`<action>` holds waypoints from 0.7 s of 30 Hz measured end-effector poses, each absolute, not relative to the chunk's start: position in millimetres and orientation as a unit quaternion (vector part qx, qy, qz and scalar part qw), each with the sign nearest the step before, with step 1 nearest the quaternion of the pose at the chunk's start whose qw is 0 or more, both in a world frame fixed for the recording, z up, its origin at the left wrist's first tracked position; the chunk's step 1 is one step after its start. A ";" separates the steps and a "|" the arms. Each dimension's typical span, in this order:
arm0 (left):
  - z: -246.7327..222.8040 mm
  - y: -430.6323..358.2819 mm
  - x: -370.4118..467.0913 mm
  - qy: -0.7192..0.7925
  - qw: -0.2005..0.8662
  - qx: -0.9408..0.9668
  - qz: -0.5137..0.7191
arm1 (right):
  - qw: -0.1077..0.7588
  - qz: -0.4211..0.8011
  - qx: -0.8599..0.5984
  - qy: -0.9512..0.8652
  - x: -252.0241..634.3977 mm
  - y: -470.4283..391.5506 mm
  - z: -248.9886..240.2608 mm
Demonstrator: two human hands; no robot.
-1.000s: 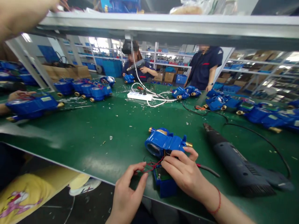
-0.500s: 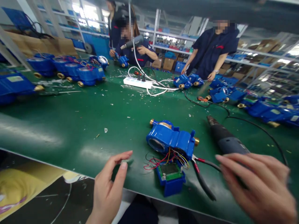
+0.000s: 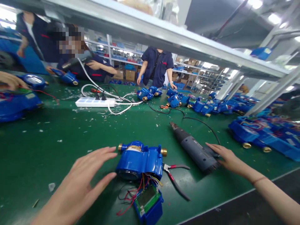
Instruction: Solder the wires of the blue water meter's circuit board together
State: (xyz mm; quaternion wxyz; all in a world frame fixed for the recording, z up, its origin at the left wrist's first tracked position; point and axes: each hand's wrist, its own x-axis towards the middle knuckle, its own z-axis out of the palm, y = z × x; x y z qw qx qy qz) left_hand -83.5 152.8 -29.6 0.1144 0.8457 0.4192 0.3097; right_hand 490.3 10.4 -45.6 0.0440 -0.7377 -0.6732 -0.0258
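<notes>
The meter (image 3: 140, 162) lies on the green table (image 3: 98, 131); call it the middle of a clock, with 12 at the far side. Its small blue box (image 3: 156, 212) is at 6 o'clock, apart from the big blue part but joined to it by thin wires (image 3: 143, 181). The box is open, so the green board (image 3: 145, 198) shows. Red and black wires poke out near 7 o'clock, and their ends look loose. I think the job is only part done: the wires are out, but they are not tucked in and the box is not closed up.

The two hands are far from each other. The left hand (image 3: 78, 178) is at 9 o'clock, thumb and fingers spread, holding nothing, tips just beside the meter. The right hand (image 3: 226, 159) is at 3 o'clock, on the handle of the heat gun (image 3: 195, 153). I cannot tell if its fingers wrap around it.

The pliers (image 3: 171, 177) lie at 4 o'clock with their legs apart. A white power strip (image 3: 95, 102) is at 11 o'clock, and more meters (image 3: 173, 101) sit at 1 o'clock.
</notes>
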 end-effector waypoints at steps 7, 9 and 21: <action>31.7 184.5 -11.2 0.317 0.204 0.926 -0.002 | 0.050 -0.007 -0.757 -0.652 492.8 42.4 -57.1; 31.8 182.6 -7.6 0.332 0.213 0.919 -0.017 | 0.060 -0.005 -0.756 -0.651 504.6 38.2 -57.6; -19.3 198.2 -35.8 0.476 -0.018 0.868 0.137 | 0.146 -0.051 -0.812 -0.564 606.6 -35.5 -62.0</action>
